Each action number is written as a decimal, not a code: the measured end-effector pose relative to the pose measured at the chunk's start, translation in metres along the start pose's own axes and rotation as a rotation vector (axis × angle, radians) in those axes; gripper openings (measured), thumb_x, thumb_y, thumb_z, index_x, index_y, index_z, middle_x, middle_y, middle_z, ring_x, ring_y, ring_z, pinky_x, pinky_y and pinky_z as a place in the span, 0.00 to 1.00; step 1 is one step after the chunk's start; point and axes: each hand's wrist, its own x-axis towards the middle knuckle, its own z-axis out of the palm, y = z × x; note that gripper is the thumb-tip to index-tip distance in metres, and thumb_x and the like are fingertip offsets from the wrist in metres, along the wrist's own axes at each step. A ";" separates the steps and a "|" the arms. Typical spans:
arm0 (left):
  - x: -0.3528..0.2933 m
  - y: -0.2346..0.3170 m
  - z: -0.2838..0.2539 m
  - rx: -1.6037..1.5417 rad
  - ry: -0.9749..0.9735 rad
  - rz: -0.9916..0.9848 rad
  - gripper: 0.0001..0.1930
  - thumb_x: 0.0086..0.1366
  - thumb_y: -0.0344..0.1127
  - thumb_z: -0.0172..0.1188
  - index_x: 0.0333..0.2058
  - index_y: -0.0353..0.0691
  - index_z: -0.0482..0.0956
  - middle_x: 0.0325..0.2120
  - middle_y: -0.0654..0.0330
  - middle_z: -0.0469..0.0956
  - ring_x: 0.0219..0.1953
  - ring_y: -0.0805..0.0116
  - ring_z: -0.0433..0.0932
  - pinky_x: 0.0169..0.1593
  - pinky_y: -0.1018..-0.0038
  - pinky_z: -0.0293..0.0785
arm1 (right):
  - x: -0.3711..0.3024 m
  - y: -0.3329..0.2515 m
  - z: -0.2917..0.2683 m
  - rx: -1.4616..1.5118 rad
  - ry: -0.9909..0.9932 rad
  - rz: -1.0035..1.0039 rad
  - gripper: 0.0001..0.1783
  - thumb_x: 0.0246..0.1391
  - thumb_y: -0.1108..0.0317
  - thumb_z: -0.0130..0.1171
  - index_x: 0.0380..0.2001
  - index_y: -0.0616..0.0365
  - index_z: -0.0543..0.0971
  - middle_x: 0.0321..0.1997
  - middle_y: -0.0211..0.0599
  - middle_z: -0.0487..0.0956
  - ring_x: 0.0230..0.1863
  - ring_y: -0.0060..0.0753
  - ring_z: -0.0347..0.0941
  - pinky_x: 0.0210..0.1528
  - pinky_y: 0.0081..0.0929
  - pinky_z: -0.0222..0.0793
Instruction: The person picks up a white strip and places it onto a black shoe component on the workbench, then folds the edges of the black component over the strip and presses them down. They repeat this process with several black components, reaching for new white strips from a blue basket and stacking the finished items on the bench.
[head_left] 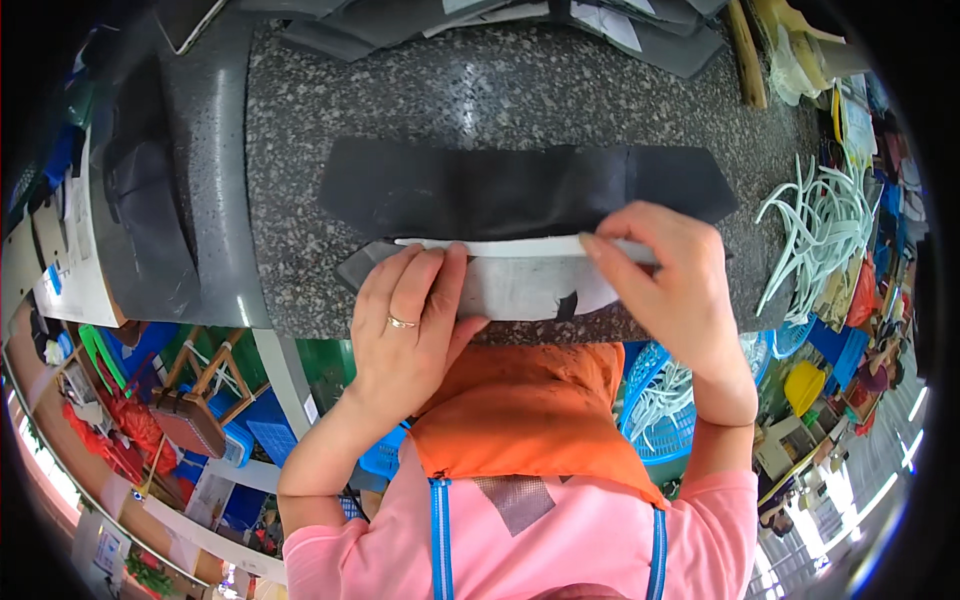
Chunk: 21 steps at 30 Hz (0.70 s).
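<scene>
A black leather-like piece (480, 190) with angled ends lies on the speckled stone tabletop. Along its near side is a grey-white panel (530, 285) with a dark mark, and a narrow white strip (500, 247) runs along the panel's far edge. My left hand (405, 315), wearing a ring, rests over the panel's left part. Its fingertips press at the strip and its thumb is spread apart. At the strip's right part, the thumb and forefinger of my right hand (670, 275) come together in a pinch. My right fingers partly hide that end.
Dark sheet pieces (400, 25) are stacked along the far edge, beside a wooden stick (747, 55). Pale green strips (825, 225) hang in a tangle at the right edge. Another dark piece (150, 215) lies at left. A blue basket (665, 440) with strips is below the table.
</scene>
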 end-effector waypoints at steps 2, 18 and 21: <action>0.009 0.002 -0.008 0.035 -0.027 0.007 0.33 0.44 0.36 0.72 0.52 0.36 0.78 0.48 0.58 0.71 0.51 0.54 0.72 0.53 0.58 0.71 | 0.003 0.005 0.000 -0.051 0.003 0.005 0.10 0.51 0.65 0.67 0.25 0.59 0.78 0.23 0.40 0.78 0.23 0.44 0.76 0.25 0.36 0.70; 0.032 0.036 0.032 -0.148 0.018 0.218 0.29 0.46 0.37 0.73 0.49 0.35 0.79 0.53 0.51 0.75 0.55 0.50 0.74 0.55 0.57 0.73 | -0.014 0.011 -0.019 -0.152 -0.068 -0.014 0.07 0.50 0.67 0.66 0.27 0.58 0.81 0.28 0.38 0.78 0.26 0.41 0.77 0.27 0.34 0.71; 0.034 0.034 0.032 -0.145 0.046 0.230 0.28 0.47 0.35 0.73 0.49 0.35 0.79 0.51 0.52 0.77 0.53 0.53 0.75 0.54 0.59 0.75 | -0.021 0.021 -0.037 0.134 -0.077 0.139 0.05 0.50 0.71 0.66 0.31 0.60 0.84 0.26 0.38 0.76 0.25 0.37 0.77 0.28 0.28 0.72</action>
